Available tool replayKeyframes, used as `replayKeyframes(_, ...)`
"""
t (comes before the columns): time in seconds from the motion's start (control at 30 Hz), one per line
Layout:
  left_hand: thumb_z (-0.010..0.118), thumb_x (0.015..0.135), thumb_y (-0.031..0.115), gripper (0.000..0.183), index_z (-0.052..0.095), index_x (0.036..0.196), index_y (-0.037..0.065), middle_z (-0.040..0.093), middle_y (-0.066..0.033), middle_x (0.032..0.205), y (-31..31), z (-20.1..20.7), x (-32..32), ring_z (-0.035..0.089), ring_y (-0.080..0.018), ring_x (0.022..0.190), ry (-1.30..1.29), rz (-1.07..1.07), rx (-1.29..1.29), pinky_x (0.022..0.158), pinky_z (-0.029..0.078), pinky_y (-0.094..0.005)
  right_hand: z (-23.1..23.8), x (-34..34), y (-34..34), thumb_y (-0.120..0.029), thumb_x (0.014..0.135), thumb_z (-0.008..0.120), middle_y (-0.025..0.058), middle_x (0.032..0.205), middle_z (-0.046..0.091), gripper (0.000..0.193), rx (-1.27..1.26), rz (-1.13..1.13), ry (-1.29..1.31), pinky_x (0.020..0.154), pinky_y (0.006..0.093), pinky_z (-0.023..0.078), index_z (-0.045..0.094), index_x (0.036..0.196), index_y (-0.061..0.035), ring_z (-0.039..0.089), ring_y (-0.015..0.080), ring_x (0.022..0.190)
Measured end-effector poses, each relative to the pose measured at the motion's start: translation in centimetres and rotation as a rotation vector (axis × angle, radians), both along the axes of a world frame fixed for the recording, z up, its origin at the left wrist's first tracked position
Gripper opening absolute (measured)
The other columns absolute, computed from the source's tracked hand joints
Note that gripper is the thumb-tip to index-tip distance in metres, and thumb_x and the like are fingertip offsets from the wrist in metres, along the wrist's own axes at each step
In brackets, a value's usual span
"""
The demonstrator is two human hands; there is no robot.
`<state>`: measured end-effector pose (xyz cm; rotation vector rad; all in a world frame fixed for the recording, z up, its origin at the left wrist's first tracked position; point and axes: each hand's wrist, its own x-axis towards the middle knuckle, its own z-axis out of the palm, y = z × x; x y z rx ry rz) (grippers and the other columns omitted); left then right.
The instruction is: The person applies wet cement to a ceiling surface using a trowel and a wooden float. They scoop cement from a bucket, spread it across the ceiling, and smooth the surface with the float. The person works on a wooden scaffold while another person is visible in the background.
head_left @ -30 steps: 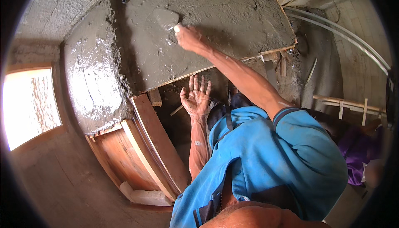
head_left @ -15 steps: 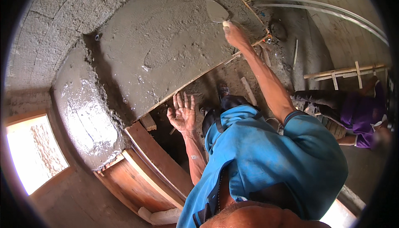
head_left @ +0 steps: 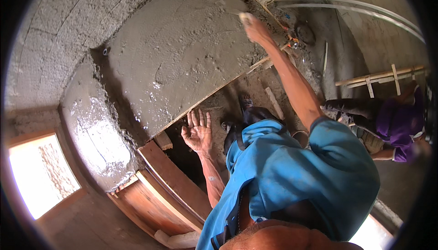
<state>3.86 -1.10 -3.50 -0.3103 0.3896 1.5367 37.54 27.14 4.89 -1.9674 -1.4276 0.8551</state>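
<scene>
Your right-hand grip [head_left: 258, 31] is clamped on the pale handle of the trowel [head_left: 235, 3], which is over at the upper right of the wet cement slab [head_left: 169, 63]. The blade is blurry and about the same gray as the mix, so its outline is tough to pick out, and I can't tell if it's touching or just above the surface.

The slab itself is dull gray and grainy through the middle, with little pits, lumps and a few curved ridges. Down toward the near left corner it goes slick, with bright wet specks. Left of that there's a dark groove with a crumbly edge, then a smaller section [head_left: 93, 127] so glossy it throws back a big white glare.

Your left-hand grip [head_left: 198, 135] is apart, palm up, fingers pointing at the wooden edging [head_left: 214, 93]. They're right beside it, can't tell if they touch. That palm's smeared grayish.
</scene>
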Motion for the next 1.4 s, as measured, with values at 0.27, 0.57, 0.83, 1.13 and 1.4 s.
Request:
replayKeyframes(0.27,0.059,0.093,0.039,0.067,0.047,0.149,0.003,0.043,-0.0091,0.159,0.7,0.0,0.5,0.028,-0.0310,0.152,0.059,-0.030,0.022,0.125,0.015,-0.0610,-7.1,3.1,9.0,-0.030,0.105,0.045,0.0168,0.084,0.069,0.040,-0.021,0.058,-0.297,0.056,0.0439,0.053,0.054,0.136,-0.0080,0.065,0.0271,0.057)
replayKeyframes(0.57,0.060,0.091,0.035,0.072,0.041,0.152,0.001,0.039,-0.0119,0.161,0.3,-0.2,0.7,0.026,-0.0350,0.153,0.017,0.018,0.032,0.125,0.015,-0.0614,-2.5,10.0,-5.7,-0.033,0.103,0.049,0.0130,0.083,0.067,0.045,-0.105,-0.100,-0.164,0.059,0.0428,0.053,0.051,0.141,-0.0090,0.065,0.0258,0.063)
replayKeyframes(0.83,0.060,0.092,0.039,0.069,0.045,0.149,0.003,0.040,-0.0096,0.160,0.2,-0.5,0.6,0.026,-0.0316,0.153,0.048,-0.010,0.054,0.124,0.014,-0.0618,2.1,7.9,-15.7,-0.054,0.106,0.045,0.0066,0.088,0.060,0.064,-0.210,-0.212,0.320,0.044,0.0272,0.042,0.039,0.156,-0.0145,0.048,0.0091,0.053)
replayKeyframes(1.13,0.061,0.092,0.037,0.065,0.049,0.146,0.002,0.045,-0.0101,0.157,0.3,-0.3,0.2,0.028,-0.0338,0.152,0.020,-0.002,0.021,0.125,0.015,-0.0618,2.0,-0.2,-20.9,-0.047,0.105,0.049,0.0038,0.088,0.057,0.060,-0.219,0.133,0.333,0.050,0.0263,0.044,0.044,0.153,-0.0114,0.051,0.0095,0.056)
replayKeyframes(1.4,0.060,0.090,0.036,0.076,0.037,0.154,0.003,0.032,-0.0094,0.165,0.3,0.7,0.2,0.026,-0.0343,0.153,-0.019,0.048,-0.023,0.123,0.019,-0.0619,-0.1,0.4,-20.0,-0.031,0.108,0.048,0.0183,0.145,0.057,0.046,0.019,0.369,0.034,0.115,0.0389,0.037,0.052,0.144,-0.0020,0.050,0.0297,0.139)
